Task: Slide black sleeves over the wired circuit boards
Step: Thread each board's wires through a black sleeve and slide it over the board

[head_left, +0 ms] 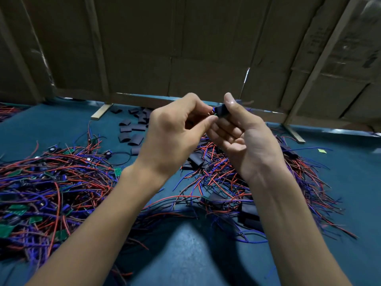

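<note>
Both hands are raised above the blue table (61, 129), fingertips meeting. My right hand (239, 137) pinches a black sleeve (221, 110) between thumb and fingers. My left hand (175, 131) pinches a small green circuit board (215, 114) at the sleeve's open end; most of the board is hidden by the fingers. A heap of unsleeved green boards with red and blue wires (47, 182) lies at the left. Loose black sleeves (132, 129) lie scattered behind my left hand.
A second heap of wired boards with black sleeves on them (237, 182) lies under and right of my hands. A cardboard wall (185, 48) on wooden feet closes off the far side of the table. A small yellow-green scrap (322, 150) lies at the right.
</note>
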{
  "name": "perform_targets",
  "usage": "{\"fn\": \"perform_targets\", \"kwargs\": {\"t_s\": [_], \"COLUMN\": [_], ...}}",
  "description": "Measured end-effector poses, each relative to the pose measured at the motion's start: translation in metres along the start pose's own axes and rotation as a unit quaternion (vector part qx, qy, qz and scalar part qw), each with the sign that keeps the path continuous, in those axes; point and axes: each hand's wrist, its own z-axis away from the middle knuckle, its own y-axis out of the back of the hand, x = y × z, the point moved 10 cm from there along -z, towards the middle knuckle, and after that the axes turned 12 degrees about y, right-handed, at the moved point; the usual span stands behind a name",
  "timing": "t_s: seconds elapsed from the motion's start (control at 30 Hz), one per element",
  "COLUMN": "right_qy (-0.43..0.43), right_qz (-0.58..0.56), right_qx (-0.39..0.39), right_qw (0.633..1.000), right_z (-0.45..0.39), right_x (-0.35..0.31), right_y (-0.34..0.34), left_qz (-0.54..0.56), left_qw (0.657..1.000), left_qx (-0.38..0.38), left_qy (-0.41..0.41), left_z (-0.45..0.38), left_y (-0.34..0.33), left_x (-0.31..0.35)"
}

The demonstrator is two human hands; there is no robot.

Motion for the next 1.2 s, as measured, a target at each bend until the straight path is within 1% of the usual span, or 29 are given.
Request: {"fn": "perform_targets", "kwargs": {"t_s": [0.07,0.1,0.13,0.2,0.27,0.3,0.33,0.37,0.4,0.43,0.47,0.5,0.53,0.57,0.6,0.63,0.67,0.7,0.73,0.77,0.8,0.83,0.87,0.9,0.93,0.97,1.0,1.1,1.2], "right_qy": [-0.003,0.003,0.01,0.031,0.09,0.136,0.184,0.221,0.242,0.245,0.229,0.192,0.137,0.079,0.046,0.056,0.116,0.204,0.28,0.318,0.308,0.257,0.192,0.137,0.109,0.108,0.123,0.152,0.143], "right_qz": [-0.006,-0.007,-0.002,0.027,0.12,0.2,0.296,0.401,0.502,0.586,0.648,0.7,0.746,0.782,0.799,0.799,0.786,0.764,0.739,0.715,0.699,0.699,0.718,0.755,0.793,0.815,0.82,0.793,0.742], "right_qx": [0.012,0.022,0.034,0.047,0.039,0.039,0.043,0.051,0.066,0.075,0.075,0.069,0.065,0.066,0.074,0.078,0.072,0.05,0.003,-0.064,-0.14,-0.21,-0.257,-0.276,-0.28,-0.279,-0.272,-0.255,-0.239], "right_qw": [1.0,1.0,0.999,0.998,0.988,0.969,0.936,0.888,0.828,0.769,0.722,0.685,0.648,0.615,0.595,0.594,0.603,0.61,0.613,0.62,0.63,0.633,0.617,0.578,0.53,0.496,0.488,0.533,0.609], "right_z": [0.001,0.0,-0.001,-0.004,-0.011,-0.014,-0.015,-0.015,-0.014,-0.013,-0.015,-0.018,-0.021,-0.024,-0.024,-0.023,-0.021,-0.018,-0.013,-0.011,-0.011,-0.013,-0.014,-0.016,-0.017,-0.017,-0.018,-0.023,-0.027], "right_x": [0.001,-0.002,-0.006,-0.018,-0.04,-0.056,-0.073,-0.089,-0.101,-0.107,-0.107,-0.1,-0.088,-0.073,-0.059,-0.048,-0.041,-0.036,-0.025,-0.006,0.021,0.052,0.082,0.107,0.122,0.129,0.129,0.117,0.105], "right_y": [0.0,0.003,0.007,0.018,0.032,0.041,0.049,0.054,0.06,0.065,0.071,0.077,0.084,0.09,0.092,0.086,0.069,0.046,0.023,0.005,-0.006,-0.009,-0.004,0.007,0.016,0.021,0.021,0.017,0.019], "left_qz": [-0.017,-0.028,-0.046,-0.105,-0.167,-0.203,-0.254,-0.325,-0.403,-0.459,-0.481,-0.467,-0.436,-0.409,-0.393,-0.392,-0.396,-0.405,-0.414,-0.419,-0.418,-0.411,-0.401,-0.393,-0.389,-0.391,-0.395,-0.411,-0.431], "left_qw": [1.0,0.999,0.995,0.97,0.935,0.914,0.882,0.834,0.773,0.711,0.665,0.644,0.644,0.652,0.667,0.681,0.693,0.701,0.705,0.707,0.711,0.717,0.728,0.74,0.751,0.757,0.761,0.753,0.728], "left_qx": [-0.004,-0.038,-0.093,-0.22,-0.299,-0.314,-0.324,-0.331,-0.343,-0.362,-0.385,-0.397,-0.394,-0.384,-0.374,-0.364,-0.359,-0.357,-0.357,-0.358,-0.358,-0.356,-0.35,-0.343,-0.334,-0.324,-0.316,-0.317,-0.349], "left_qy": [-0.015,-0.016,-0.015,0.008,0.091,0.157,0.23,0.297,0.35,0.389,0.422,0.458,0.491,0.509,0.511,0.5,0.483,0.466,0.452,0.443,0.439,0.436,0.431,0.424,0.416,0.41,0.407,0.404,0.404], "left_z": [0.0,-0.001,-0.002,-0.001,-0.003,-0.006,-0.005,-0.002,0.007,0.019,0.033,0.045,0.053,0.056,0.055,0.05,0.045,0.041,0.039,0.037,0.037,0.036,0.034,0.031,0.027,0.022,0.018,0.019,0.032], "left_y": [-0.001,-0.005,-0.013,-0.025,-0.015,-0.001,0.019,0.041,0.065,0.083,0.096,0.103,0.106,0.107,0.106,0.105,0.102,0.099,0.096,0.094,0.093,0.092,0.092,0.092,0.092,0.093,0.093,0.085,0.069], "left_x": [0.005,0.006,0.005,-0.006,-0.039,-0.064,-0.094,-0.125,-0.154,-0.177,-0.196,-0.209,-0.219,-0.226,-0.23,-0.233,-0.235,-0.236,-0.237,-0.237,-0.237,-0.236,-0.236,-0.235,-0.233,-0.232,-0.231,-0.229,-0.23]}}
